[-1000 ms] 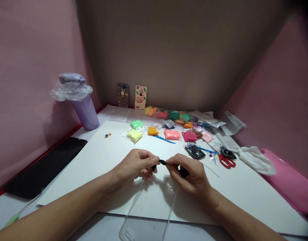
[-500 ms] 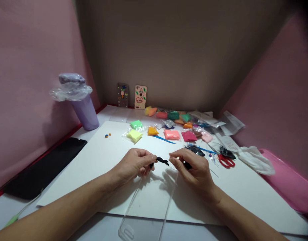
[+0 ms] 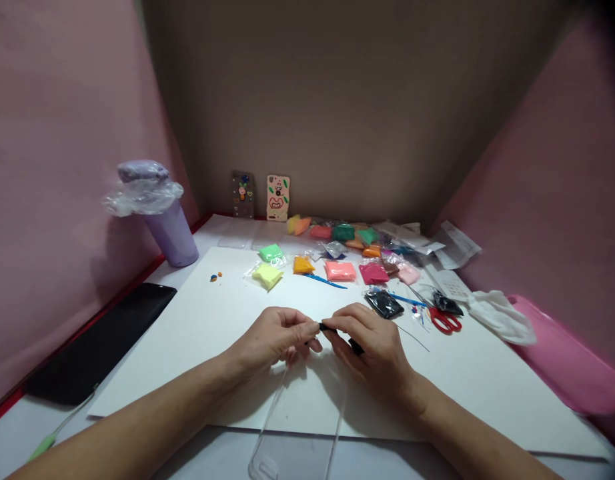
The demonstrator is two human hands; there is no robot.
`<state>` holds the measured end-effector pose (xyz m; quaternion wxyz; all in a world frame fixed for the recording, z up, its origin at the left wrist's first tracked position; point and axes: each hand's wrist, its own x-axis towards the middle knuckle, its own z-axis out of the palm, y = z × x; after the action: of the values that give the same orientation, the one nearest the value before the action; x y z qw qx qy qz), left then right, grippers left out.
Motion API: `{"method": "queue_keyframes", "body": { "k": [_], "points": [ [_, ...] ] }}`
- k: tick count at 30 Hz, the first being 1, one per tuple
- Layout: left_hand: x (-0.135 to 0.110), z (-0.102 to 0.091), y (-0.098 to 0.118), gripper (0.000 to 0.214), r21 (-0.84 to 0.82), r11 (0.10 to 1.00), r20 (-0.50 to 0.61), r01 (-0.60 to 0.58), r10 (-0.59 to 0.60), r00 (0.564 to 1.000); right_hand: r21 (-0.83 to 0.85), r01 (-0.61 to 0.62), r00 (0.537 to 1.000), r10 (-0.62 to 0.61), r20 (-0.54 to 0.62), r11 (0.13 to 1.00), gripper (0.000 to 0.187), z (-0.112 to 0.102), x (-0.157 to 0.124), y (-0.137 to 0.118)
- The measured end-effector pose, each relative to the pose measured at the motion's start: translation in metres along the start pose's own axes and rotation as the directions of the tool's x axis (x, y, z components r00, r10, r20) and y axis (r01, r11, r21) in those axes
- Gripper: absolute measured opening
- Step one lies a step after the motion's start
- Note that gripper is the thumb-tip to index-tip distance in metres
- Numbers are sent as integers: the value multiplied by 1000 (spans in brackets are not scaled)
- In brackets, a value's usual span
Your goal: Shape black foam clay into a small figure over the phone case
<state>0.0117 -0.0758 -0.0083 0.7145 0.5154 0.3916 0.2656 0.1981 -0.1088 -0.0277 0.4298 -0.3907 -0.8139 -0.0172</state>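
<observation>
A small strip of black clay (image 3: 328, 327) is stretched between my two hands above the white board. My left hand (image 3: 280, 337) is closed, with thumb and forefinger pinching the strip's left end. From the other side, the fingertips of my right hand (image 3: 380, 347) pinch it too, hiding much of it. Another black lump (image 3: 356, 346) shows under the right hand's curled fingers. Below both hands lies a clear phone case (image 3: 307, 407), reaching over the board's near edge. A packet of black clay (image 3: 384, 304) rests just beyond my right hand.
Several coloured clay packets, including a salmon-pink one (image 3: 340, 271), lie across the back of the white board (image 3: 162, 360). Red scissors (image 3: 445, 320) and a thin wire (image 3: 415, 339) are at right. At left are a purple tumbler (image 3: 171, 230) and a black phone (image 3: 102, 343).
My right hand has moved left and closed on the clay strip, whose right end hung free before. The black packet behind it is now more exposed. The whole view has shifted slightly.
</observation>
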Motion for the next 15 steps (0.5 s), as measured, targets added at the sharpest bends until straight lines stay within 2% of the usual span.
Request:
{"method": "queue_keyframes", "body": {
  "k": [15],
  "points": [
    [-1,6,2,31,-6,999,-91,-31,31,995,-46,-4,1000,5,2,999,10,0,5,-6]
  ]
}}
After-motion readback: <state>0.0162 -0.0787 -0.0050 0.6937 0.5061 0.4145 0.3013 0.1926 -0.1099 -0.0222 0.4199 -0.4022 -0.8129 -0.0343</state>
